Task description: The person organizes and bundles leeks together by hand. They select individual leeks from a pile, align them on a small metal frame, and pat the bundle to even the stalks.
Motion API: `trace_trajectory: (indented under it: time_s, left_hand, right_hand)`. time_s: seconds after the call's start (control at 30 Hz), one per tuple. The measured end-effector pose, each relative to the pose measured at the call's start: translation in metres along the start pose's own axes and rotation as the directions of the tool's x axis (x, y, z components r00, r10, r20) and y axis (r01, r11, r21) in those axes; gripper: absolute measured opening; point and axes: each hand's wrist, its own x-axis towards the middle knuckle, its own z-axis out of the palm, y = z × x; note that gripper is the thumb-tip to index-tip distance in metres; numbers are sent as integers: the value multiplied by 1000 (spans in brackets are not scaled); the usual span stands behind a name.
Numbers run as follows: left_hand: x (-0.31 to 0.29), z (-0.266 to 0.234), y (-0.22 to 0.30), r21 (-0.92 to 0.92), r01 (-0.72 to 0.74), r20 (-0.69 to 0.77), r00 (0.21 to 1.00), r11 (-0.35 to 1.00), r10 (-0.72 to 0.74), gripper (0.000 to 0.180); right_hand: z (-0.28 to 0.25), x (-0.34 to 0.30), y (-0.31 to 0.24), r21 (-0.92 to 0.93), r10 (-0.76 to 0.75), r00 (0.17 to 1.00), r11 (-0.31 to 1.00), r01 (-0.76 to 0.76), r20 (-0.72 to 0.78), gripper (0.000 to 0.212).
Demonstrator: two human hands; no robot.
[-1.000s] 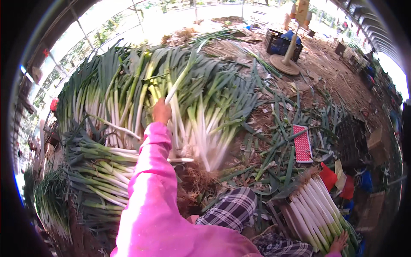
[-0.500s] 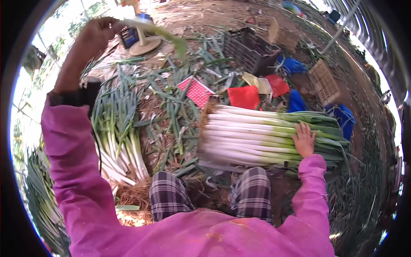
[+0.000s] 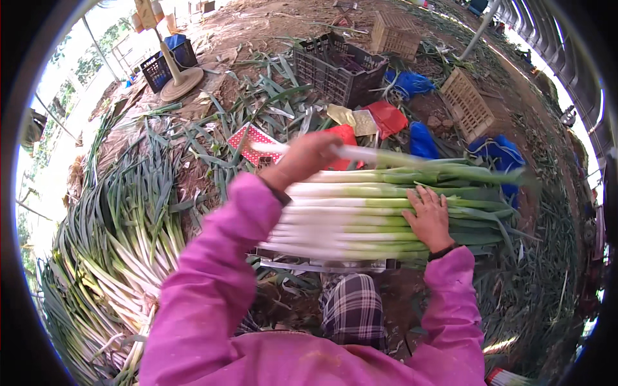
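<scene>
Over the far edge of a row of leeks (image 3: 360, 220), my left hand (image 3: 308, 157) is closed round one single leek (image 3: 393, 159). That leek is smeared by motion; its root end points left and its green leaves reach right. The row lies side by side on a low support, white stalks to the left and leaves to the right. Resting flat on its green part is my right hand (image 3: 429, 220), fingers spread. The left forearm hides some of the row's left end.
A big heap of leeks (image 3: 138, 251) lies at my left. Beyond the row are a red cloth (image 3: 387, 118), a blue bag (image 3: 423, 140), a black crate (image 3: 341, 74) and a tan crate (image 3: 467, 106). Farther left stands a round-based stand (image 3: 182, 83). Loose leaves cover much of the ground.
My left hand has come down from the upper left to the row, bringing the leek along. My right hand stays flat on the leaves. The view has shifted, showing more of the left heap.
</scene>
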Motion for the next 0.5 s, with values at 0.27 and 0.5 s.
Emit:
trace_trajectory:
  time_s: [0.27,0.5]
  left_hand:
    - [-27,99,-29,147,45,114,992,988,-63,32]
    - [-52,64,-70,215,119,230,959,969,-169,29]
  right_hand:
    - [-12,-4,6,-29,3,1000,1000,-2,27,56]
    - [-37,14,10,-38,-86,984,995,93,156,52]
